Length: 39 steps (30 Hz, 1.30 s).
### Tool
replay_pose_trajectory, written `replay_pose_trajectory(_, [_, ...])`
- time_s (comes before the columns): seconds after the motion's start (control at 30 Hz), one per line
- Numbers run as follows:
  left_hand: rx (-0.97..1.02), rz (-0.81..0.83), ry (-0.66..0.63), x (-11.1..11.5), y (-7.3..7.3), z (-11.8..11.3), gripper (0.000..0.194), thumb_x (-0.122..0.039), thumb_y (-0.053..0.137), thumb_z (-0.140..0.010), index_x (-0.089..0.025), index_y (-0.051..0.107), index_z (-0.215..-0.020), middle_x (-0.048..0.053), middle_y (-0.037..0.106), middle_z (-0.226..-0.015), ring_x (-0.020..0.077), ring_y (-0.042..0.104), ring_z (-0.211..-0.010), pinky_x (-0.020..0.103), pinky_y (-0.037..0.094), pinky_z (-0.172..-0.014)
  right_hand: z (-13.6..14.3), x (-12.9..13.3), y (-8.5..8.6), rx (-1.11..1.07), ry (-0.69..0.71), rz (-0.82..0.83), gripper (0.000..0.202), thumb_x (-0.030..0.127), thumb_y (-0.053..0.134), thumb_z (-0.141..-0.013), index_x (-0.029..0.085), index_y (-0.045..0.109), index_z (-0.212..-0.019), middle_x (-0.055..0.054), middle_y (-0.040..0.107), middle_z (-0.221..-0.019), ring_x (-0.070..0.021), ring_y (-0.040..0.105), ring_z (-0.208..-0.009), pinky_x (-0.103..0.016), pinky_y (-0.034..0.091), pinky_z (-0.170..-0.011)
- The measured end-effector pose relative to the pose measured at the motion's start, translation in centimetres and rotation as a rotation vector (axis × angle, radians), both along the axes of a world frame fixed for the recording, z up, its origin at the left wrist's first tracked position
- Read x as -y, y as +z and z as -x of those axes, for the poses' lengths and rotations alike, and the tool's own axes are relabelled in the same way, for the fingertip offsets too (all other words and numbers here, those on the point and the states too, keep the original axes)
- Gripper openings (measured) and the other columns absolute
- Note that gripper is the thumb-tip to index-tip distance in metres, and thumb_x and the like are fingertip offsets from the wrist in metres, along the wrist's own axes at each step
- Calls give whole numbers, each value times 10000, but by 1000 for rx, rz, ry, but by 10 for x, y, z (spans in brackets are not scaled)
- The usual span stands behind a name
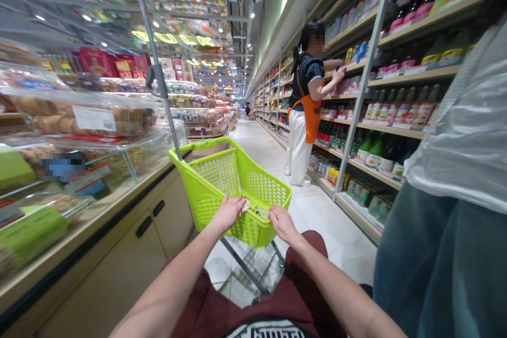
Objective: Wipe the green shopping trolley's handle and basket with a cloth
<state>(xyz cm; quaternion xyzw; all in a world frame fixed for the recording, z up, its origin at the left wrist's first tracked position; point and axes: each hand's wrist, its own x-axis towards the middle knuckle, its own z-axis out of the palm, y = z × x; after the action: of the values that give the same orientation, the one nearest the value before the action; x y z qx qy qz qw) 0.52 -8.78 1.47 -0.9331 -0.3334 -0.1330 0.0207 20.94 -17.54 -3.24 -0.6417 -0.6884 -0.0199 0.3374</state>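
A bright green shopping basket cart [259,185] on metal legs stands in front of my knees. At its near left rim is my left hand [229,213], fingers curled around something small and white [245,205] that I cannot make out. My right hand [282,223] touches the near right rim, its fingers bent over the edge. The basket's perforated walls show, and no goods are visible inside it. A grey pole [150,37] with a dark clip rises beside the basket's left end.
Left, a counter [114,232] carries clear boxes of baked goods [91,116]. Right, shelves [396,129] hold bottles and cans. A person in an orange apron [311,119] faces the shelves; another person in a white top [463,127] stands close at right. A tiled aisle [247,142] runs ahead.
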Motion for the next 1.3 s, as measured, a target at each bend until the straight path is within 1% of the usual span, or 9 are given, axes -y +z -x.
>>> replay_pose_trajectory(0.1, [8, -26, 41, -2, 2, -2, 368, -152, 363, -824, -238, 453, -1169, 66, 504, -1221, 194, 425, -1150, 477, 139, -1034, -6, 2, 4, 2, -83, 19, 330, 210, 324, -872, 176, 619, -728, -62, 643, -929, -182, 500, -1059, -326, 304, -949])
replay_pose_trajectory(0.2, [18, -61, 52, 2, -1, -12, 353, -149, 377, -820, -224, 459, -1155, 67, 521, -1189, 190, 423, -1143, 442, 168, -1032, 2, 3, 12, 20, -152, 15, 288, 226, 352, -860, 178, 631, -812, -88, 614, -1038, -233, 445, -1126, -421, 230, -982])
replay_pose_trajectory(0.37, [22, -156, 2, 7, -8, -20, 353, -166, 369, -835, -220, 438, -1177, 69, 509, -1202, 190, 421, -1140, 431, 175, -1036, 33, 6, 14, 91, -53, 18, 326, 266, 392, -848, 196, 523, -1137, -87, 550, -1164, -236, 416, -1149, -438, 219, -988])
replay_pose_trajectory(0.47, [14, -197, 18, -1, -7, -5, 364, -154, 358, -837, -222, 427, -1188, 70, 498, -1223, 198, 407, -1161, 462, 165, -1038, 31, 8, 1, 128, -53, -15, 374, 236, 400, -838, 182, 462, -1203, -96, 550, -1151, -226, 452, -1101, -448, 205, -1002])
replay_pose_trajectory(0.6, [19, -237, 143, -22, -1, 31, 374, -136, 342, -837, -246, 432, -1183, 69, 491, -1238, 221, 402, -1176, 531, 149, -1025, 4, 10, -14, 169, -51, -58, 341, 170, 349, -845, 197, 499, -1150, -74, 590, -1068, -194, 509, -1006, -441, 222, -1004])
replay_pose_trajectory(0.7, [22, -270, 194, -31, 4, 48, 374, -131, 339, -837, -249, 436, -1179, 70, 496, -1232, 232, 406, -1173, 552, 146, -1018, -14, 12, -16, 215, -73, -40, 352, 135, 323, -842, 196, 515, -1130, -70, 594, -1069, -193, 509, -1016, -450, 219, -1001])
replay_pose_trajectory(0.87, [42, -302, 193, -22, 4, 40, 372, -133, 321, -848, -251, 429, -1183, 69, 490, -1235, 212, 390, -1183, 523, 188, -1018, -4, 5, -5, 219, -226, -20, 371, 132, 308, -841, 172, 515, -1146, -85, 546, -1178, -227, 420, -1151, -496, 158, -1009])
replay_pose_trajectory(1.03, [28, -329, 134, -20, 7, 41, 392, -116, 325, -837, -249, 432, -1190, 69, 494, -1233, 207, 396, -1178, 516, 178, -1027, 25, -11, 0, 242, -182, -9, 414, 238, 352, -852, 154, 418, -1252, -93, 424, -1309, -226, 309, -1241, -482, 139, -1025])
replay_pose_trajectory(1.3, [38, -461, 283, -44, 45, 117, 359, -98, 321, -820, -225, 484, -1114, 92, 529, -1162, 233, 421, -1141, 548, 107, -1023, 7, -18, -10, 277, -180, 1, 434, 221, 344, -847, 176, 382, -1277, -68, 396, -1333, -209, 293, -1251, -508, 93, -1029])
